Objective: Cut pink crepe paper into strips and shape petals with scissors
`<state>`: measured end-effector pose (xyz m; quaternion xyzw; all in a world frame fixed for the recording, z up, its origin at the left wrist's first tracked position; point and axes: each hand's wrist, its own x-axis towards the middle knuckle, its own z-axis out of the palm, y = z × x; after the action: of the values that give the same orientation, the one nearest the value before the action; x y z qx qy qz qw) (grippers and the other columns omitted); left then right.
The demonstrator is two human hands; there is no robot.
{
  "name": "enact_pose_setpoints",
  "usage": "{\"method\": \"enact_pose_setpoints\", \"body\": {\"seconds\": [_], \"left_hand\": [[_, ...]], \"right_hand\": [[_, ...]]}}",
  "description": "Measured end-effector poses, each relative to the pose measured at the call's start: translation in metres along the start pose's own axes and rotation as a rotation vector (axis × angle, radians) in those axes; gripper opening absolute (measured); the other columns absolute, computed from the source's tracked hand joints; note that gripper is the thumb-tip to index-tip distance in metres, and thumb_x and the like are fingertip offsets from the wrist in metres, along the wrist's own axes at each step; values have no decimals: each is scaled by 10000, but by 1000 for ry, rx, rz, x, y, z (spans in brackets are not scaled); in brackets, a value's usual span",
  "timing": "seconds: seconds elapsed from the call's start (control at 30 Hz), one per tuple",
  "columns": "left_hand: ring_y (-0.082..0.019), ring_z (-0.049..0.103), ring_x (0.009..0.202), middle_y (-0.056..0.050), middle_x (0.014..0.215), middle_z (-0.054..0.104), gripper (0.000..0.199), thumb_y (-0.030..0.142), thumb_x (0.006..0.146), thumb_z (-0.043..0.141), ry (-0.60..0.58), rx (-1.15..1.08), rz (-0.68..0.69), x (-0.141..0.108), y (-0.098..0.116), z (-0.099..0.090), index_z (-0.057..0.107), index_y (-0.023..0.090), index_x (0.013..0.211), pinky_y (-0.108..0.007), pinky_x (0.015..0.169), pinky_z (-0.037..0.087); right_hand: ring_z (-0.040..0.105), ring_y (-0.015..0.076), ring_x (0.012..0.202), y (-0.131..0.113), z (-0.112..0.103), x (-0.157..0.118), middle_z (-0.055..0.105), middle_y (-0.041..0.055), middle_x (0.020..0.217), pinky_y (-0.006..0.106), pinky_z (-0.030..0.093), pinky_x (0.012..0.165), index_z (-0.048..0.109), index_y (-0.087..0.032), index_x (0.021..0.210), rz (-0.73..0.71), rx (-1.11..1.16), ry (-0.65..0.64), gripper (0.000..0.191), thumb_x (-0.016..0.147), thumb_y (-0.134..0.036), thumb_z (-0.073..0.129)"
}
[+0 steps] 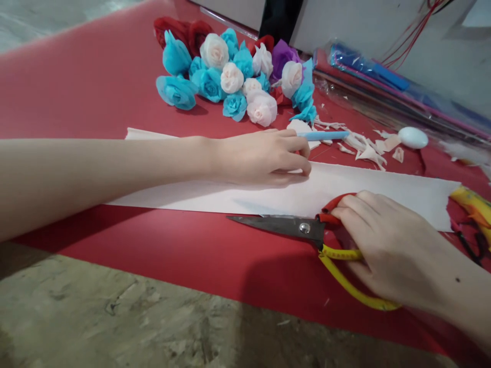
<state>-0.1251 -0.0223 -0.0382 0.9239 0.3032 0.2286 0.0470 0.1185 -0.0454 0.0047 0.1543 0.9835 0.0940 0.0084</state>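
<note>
A long strip of pale pinkish-white crepe paper lies across the red surface. My left hand rests palm down on it, fingers spread and slightly bent. A slim light-blue stick lies at its fingertips; its near end is hidden by the fingers. In my right hand is a pair of scissors with dark blades and red and yellow wrapped handles. The blades look closed, pointing left along the strip's near edge, and their upper edge touches or overlaps the paper there.
Blue, white, red and purple paper flowers are bunched at the back. Paper scraps and a white egg-shaped object lie to the right. Wrapped rolls line the wall. A yellow-handled item sits at the right edge.
</note>
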Motion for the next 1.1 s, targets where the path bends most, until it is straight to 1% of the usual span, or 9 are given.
{"method": "enact_pose_setpoints", "body": {"seconds": [0.17,0.27,0.43,0.57,0.7,0.8,0.9,1.0,1.1], "left_hand": [[-217,569,946,-111,1085,631,283,252,924,395,3,-3,-23,1,2,0,659,213,1018,-336,853,443],[-228,563,948,-127,1090,632,289,247,922,399,-6,-10,-23,1,2,0,663,195,1024,-348,863,444],[-232,561,949,-126,1088,629,290,239,917,401,-10,-16,-21,1,1,-1,668,208,1024,-357,857,448],[-228,564,943,-120,1073,629,278,244,915,413,-5,-27,-27,1,1,-1,671,215,1016,-354,862,449],[-232,566,956,-123,1091,626,277,252,916,417,-7,-47,-31,1,1,-1,671,209,1018,-348,868,445],[-237,567,954,-138,1087,627,284,249,915,415,-5,-51,-21,1,1,-1,671,190,1023,-351,857,448],[-231,562,950,-145,1085,626,294,255,919,409,-5,-44,-12,0,0,-1,669,172,1031,-342,858,444],[-222,557,948,-141,1083,627,300,255,922,399,-4,-28,-9,0,0,-1,666,172,1030,-330,861,438],[-213,561,939,-126,1073,629,291,255,915,406,7,-24,-8,0,0,-1,667,182,1018,-316,855,435]], "right_hand": [[498,268,697,-2,0,6,572,166,815,387,455,627,573,-101,815,-2,3,-6,223,654,-131,422],[496,266,698,-2,-1,11,572,164,821,384,449,631,571,-104,812,-18,6,-38,216,653,-142,430],[493,270,680,0,-1,16,569,140,751,375,431,617,586,-100,784,-63,-12,-6,199,676,-152,427],[495,277,686,3,-1,16,594,167,750,371,419,610,607,-76,778,-156,-66,36,213,797,-182,423],[473,228,588,5,-4,16,613,147,677,333,381,547,592,-121,654,-212,-132,102,333,874,-106,343],[476,222,572,5,-6,15,601,125,631,324,376,539,579,-138,617,-214,-152,100,375,873,-72,312],[492,241,582,3,-7,14,595,123,627,335,386,551,577,-132,632,-189,-165,97,370,887,-90,313],[494,252,592,0,-7,13,577,117,633,343,396,569,585,-110,678,-173,-177,84,319,855,-61,324],[491,261,614,-2,-6,10,560,116,658,353,407,588,589,-98,721,-156,-144,50,236,775,-53,364]]}}
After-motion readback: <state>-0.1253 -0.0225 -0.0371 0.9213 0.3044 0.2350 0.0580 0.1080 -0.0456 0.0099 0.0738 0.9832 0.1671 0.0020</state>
